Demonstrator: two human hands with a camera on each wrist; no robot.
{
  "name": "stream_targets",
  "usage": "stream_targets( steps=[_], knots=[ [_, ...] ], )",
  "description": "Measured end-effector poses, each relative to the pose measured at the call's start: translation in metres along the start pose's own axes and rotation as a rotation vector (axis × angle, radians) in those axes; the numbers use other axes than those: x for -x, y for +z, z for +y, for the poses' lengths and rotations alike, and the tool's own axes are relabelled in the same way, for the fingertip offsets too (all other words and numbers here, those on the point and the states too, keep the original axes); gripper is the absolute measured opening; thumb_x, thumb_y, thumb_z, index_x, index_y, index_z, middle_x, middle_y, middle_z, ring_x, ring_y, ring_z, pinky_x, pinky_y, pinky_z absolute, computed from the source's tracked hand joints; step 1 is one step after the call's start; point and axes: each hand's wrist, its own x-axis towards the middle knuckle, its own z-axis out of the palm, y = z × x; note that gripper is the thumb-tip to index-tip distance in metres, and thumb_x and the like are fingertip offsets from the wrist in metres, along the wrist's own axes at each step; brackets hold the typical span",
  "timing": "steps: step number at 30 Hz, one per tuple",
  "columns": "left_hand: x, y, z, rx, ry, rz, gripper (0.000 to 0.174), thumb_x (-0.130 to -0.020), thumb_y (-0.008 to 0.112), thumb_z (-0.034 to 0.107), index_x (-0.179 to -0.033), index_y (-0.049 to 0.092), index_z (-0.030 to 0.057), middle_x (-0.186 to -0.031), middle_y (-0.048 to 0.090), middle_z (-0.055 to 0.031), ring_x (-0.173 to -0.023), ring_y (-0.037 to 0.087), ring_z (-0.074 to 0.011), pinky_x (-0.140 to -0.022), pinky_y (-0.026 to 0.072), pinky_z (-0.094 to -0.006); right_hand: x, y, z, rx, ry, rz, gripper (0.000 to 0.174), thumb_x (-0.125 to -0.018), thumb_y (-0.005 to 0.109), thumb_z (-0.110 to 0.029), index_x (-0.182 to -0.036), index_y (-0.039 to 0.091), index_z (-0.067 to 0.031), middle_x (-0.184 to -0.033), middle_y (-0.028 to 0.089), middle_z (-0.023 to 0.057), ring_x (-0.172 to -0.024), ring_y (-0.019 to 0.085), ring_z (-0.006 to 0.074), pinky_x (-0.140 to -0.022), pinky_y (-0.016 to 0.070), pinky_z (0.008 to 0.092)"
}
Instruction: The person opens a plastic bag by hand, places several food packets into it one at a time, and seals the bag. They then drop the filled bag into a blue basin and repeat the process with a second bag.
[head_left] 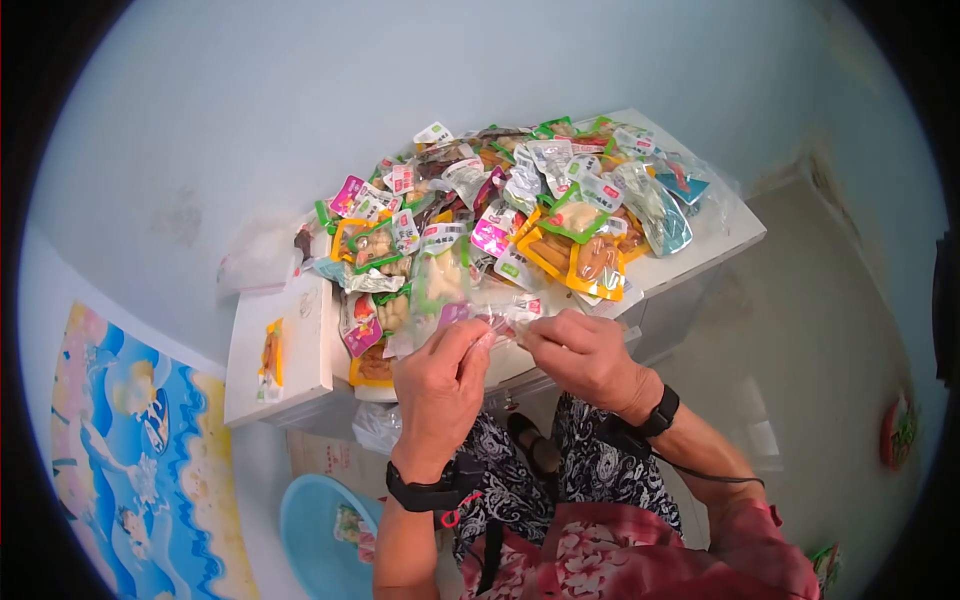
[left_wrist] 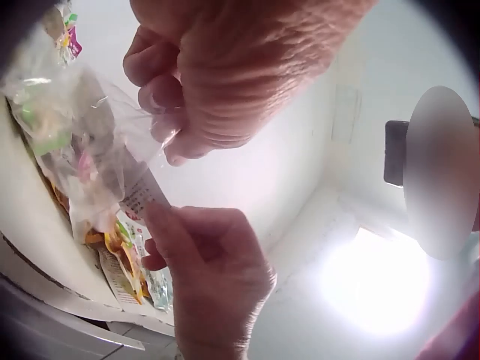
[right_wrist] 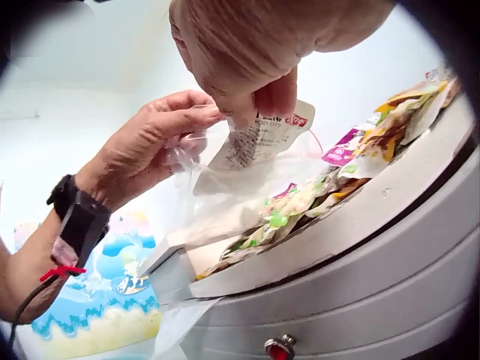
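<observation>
Close together at the front edge of the snack pile, both hands work on a clear plastic bag (left_wrist: 90, 142). My left hand (head_left: 440, 385) pinches the bag's edge between thumb and fingers, with the thin film stretched from it. My right hand (head_left: 590, 365) pinches a small snack packet (right_wrist: 259, 139) by its printed end, which carries dark text and a red logo. In the right wrist view this packet overlaps the mouth of the bag, and its lower part lies behind the film. Just beyond the hands lies the heap of sealed snack packets (head_left: 465, 190).
The heap covers much of a white cabinet top (head_left: 700, 240). On its left part lies one yellow packet (head_left: 271, 352), with a stack of clear bags (head_left: 262, 255) behind. Below left stands a blue basin (head_left: 310, 530) with packets inside. A drawer knob (right_wrist: 280, 346) sticks out in front.
</observation>
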Motion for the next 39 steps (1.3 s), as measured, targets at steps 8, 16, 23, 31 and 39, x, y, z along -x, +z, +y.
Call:
stream_targets(
  steps=[8, 16, 23, 31, 39],
  knots=[
    [-0.002, 0.021, -0.009, 0.238, -0.051, -0.037, 0.01, -0.097, 0.07, 0.005, -0.105, 0.071, -0.001, -0.089, 0.066, -0.0091, -0.074, 0.061, -0.0158, -0.066, 0.0487, -0.0299, 0.006, 0.04, -0.015, -0.137, -0.045, -0.055, 0.022, -0.071, 0.071, -0.009, -0.092, 0.066, -0.0053, -0.095, 0.062, 0.0053, -0.085, 0.068, 0.0229, -0.069, 0.0591, 0.036],
    [-0.004, 0.034, -0.037, 0.449, -0.066, 0.023, 0.01, -0.099, 0.069, 0.007, -0.105, 0.07, -0.0004, -0.088, 0.062, -0.0077, -0.074, 0.058, -0.016, -0.065, 0.0465, -0.0295, 0.012, 0.061, -0.001, -0.205, 0.049, -0.128, 0.029, -0.074, 0.074, -0.002, -0.102, 0.072, -0.0043, -0.099, 0.067, 0.0087, -0.088, 0.071, 0.0278, -0.071, 0.0599, 0.0362],
    [0.021, 0.045, -0.046, 0.104, -0.05, 0.182, 0.015, -0.095, 0.069, 0.005, -0.109, 0.067, 0.002, -0.094, 0.065, -0.0112, -0.081, 0.065, -0.0285, -0.069, 0.0514, -0.0381, 0.015, 0.063, -0.007, -0.152, 0.249, 0.025, 0.023, -0.078, 0.078, 0.002, -0.099, 0.073, -0.0047, -0.1, 0.07, 0.0093, -0.083, 0.072, 0.0272, -0.068, 0.0599, 0.0349],
    [0.036, 0.05, -0.043, 0.101, 0.068, 0.322, 0.015, -0.092, 0.068, 0.0, -0.107, 0.066, 0.0007, -0.099, 0.066, -0.014, -0.089, 0.065, -0.0359, -0.075, 0.0525, -0.0442, 0.018, 0.087, -0.024, -0.202, 0.369, 0.054, 0.019, -0.077, 0.08, 0.0, -0.093, 0.071, -0.0047, -0.091, 0.069, 0.01, -0.075, 0.068, 0.03, -0.063, 0.0571, 0.0369],
    [0.034, 0.061, -0.047, 0.266, 0.038, 0.323, 0.01, -0.094, 0.068, 0.001, -0.104, 0.065, -0.0004, -0.097, 0.068, -0.0148, -0.088, 0.065, -0.0354, -0.078, 0.0523, -0.0428, 0.008, 0.083, -0.011, -0.168, 0.204, -0.085, 0.022, -0.07, 0.08, -0.006, -0.089, 0.069, -0.0065, -0.09, 0.068, 0.0092, -0.079, 0.067, 0.0303, -0.063, 0.0543, 0.039]
  ],
)
